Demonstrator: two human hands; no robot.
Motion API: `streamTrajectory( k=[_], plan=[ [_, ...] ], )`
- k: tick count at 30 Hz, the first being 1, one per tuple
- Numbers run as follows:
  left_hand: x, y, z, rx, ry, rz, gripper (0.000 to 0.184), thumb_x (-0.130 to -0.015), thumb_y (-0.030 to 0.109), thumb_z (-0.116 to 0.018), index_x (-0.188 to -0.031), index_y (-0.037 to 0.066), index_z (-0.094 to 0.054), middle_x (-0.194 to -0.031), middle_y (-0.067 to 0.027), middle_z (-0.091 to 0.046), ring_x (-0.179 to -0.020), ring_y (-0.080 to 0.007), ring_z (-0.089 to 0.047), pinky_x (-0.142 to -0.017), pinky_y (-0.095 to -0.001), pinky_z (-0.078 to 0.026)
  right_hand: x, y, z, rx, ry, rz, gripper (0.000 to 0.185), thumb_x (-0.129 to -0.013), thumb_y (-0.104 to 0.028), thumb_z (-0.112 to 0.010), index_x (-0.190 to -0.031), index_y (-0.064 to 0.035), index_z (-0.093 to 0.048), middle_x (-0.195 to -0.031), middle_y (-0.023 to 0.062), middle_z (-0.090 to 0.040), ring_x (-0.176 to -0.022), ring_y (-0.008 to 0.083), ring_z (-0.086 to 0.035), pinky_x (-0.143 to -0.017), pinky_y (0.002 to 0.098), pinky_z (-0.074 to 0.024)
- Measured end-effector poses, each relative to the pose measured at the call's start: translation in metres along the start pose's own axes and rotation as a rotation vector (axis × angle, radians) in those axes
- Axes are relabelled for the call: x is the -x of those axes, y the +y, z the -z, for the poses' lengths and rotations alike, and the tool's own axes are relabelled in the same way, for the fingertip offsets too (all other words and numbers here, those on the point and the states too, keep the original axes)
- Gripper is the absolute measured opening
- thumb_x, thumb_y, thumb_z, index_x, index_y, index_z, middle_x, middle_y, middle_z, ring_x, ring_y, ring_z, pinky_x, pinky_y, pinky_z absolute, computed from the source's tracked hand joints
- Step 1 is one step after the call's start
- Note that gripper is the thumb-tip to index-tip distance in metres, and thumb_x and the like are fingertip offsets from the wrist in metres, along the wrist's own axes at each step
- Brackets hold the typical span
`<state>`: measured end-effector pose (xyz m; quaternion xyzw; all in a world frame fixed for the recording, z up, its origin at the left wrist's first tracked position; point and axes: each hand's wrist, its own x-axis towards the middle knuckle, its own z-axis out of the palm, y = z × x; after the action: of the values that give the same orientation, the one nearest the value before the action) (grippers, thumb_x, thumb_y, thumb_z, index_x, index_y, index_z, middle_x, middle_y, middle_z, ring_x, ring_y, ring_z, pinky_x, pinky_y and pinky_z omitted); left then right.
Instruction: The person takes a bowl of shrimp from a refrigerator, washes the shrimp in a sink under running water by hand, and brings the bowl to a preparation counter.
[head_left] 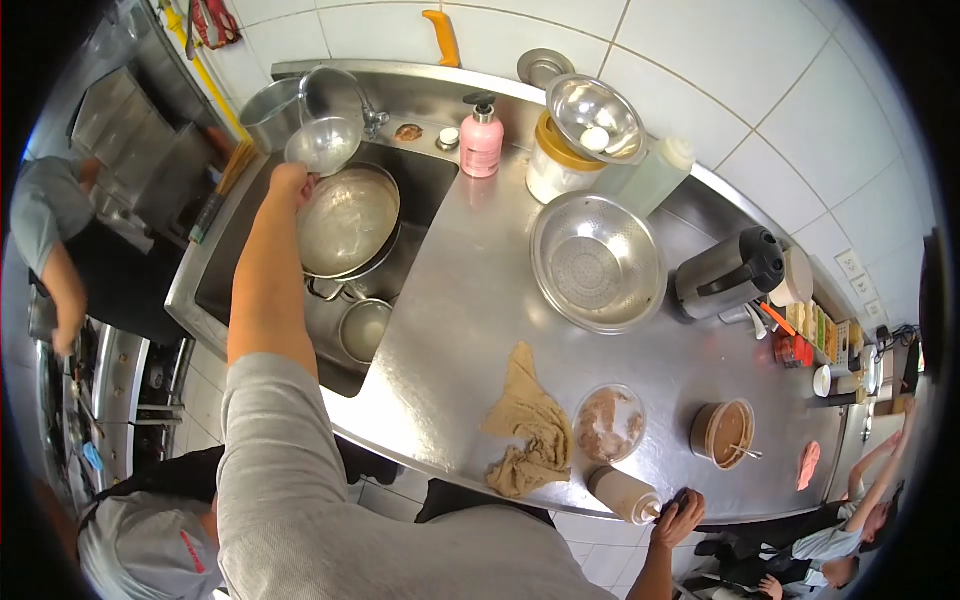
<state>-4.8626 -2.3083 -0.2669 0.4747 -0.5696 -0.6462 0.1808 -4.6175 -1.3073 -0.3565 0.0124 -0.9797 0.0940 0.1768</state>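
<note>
My left hand [291, 184] reaches over the sink and is closed on the rim of a clear bowl [326, 148], held beneath the curved faucet [370, 112]. Below it, a large metal pan [348, 222] full of cloudy liquid sits in the sink. At the counter's front edge, my right hand [679, 519] has its fingers curled around something small and dark that I cannot make out. Beside that hand lies a squeeze bottle [622, 494] with brownish contents. A clear lid [611, 423] smeared with brown and a tub of brown sauce [722, 432] with a spoon are nearby.
A tan cloth [530, 425] lies on the steel counter. Farther back stand a perforated metal bowl [598, 262], a pink soap pump [481, 143] and a steel jug [728, 274]. A small pot [366, 331] is in the sink. Co-workers are at left and right.
</note>
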Motion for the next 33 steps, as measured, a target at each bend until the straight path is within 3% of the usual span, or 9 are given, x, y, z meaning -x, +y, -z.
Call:
streamTrajectory(
  k=[3,6,10,12,33],
  plan=[
    [-0.004,-0.002,0.003,0.094,-0.018,0.017,0.021,-0.099,0.011,-0.044,-0.106,0.000,-0.060,-0.079,-0.0117,-0.067,-0.051,-0.0097,-0.054,-0.040,-0.0242,-0.038,-0.002,0.005,-0.005,0.002,0.002,-0.006,0.059,-0.101,-0.050,-0.039,-0.128,-0.0010,-0.058,-0.130,0.0238,-0.054,-0.120,0.0440,-0.050,-0.105,0.0532,-0.0360],
    [-0.008,-0.001,0.003,0.115,0.023,0.020,0.021,-0.100,0.011,-0.044,-0.107,0.000,-0.061,-0.079,-0.0120,-0.067,-0.050,-0.0099,-0.054,-0.040,-0.0236,-0.038,0.000,0.006,-0.003,-0.005,0.005,-0.018,0.053,-0.098,-0.043,-0.043,-0.127,-0.0016,-0.057,-0.130,0.0241,-0.055,-0.120,0.0436,-0.051,-0.106,0.0523,-0.0361],
    [0.003,-0.002,-0.003,0.078,0.077,0.014,0.021,-0.101,0.010,-0.043,-0.108,0.000,-0.060,-0.079,-0.0116,-0.068,-0.052,-0.0100,-0.055,-0.041,-0.0225,-0.039,0.000,0.004,-0.004,-0.002,0.015,-0.017,0.056,-0.099,-0.047,-0.041,-0.128,-0.0017,-0.058,-0.131,0.0239,-0.054,-0.121,0.0438,-0.050,-0.105,0.0530,-0.0362],
    [-0.005,-0.009,-0.002,0.072,0.064,0.073,0.024,-0.098,0.007,-0.040,-0.111,0.006,-0.060,-0.084,-0.0068,-0.067,-0.052,-0.0067,-0.052,-0.044,-0.0220,-0.039,0.001,0.008,-0.005,-0.001,0.010,-0.014,0.058,-0.101,-0.050,-0.039,-0.129,-0.0018,-0.058,-0.132,0.0237,-0.054,-0.121,0.0440,-0.050,-0.105,0.0533,-0.0363],
    [0.026,0.008,0.003,0.133,0.046,0.077,0.028,-0.099,0.008,-0.036,-0.117,0.007,-0.057,-0.087,-0.0068,-0.066,-0.054,-0.0081,-0.050,-0.047,-0.0260,-0.038,0.004,0.011,-0.007,0.019,0.039,-0.011,0.057,-0.100,-0.048,-0.040,-0.126,-0.0004,-0.059,-0.130,0.0239,-0.056,-0.120,0.0428,-0.052,-0.103,0.0526,-0.0380]
  ],
)
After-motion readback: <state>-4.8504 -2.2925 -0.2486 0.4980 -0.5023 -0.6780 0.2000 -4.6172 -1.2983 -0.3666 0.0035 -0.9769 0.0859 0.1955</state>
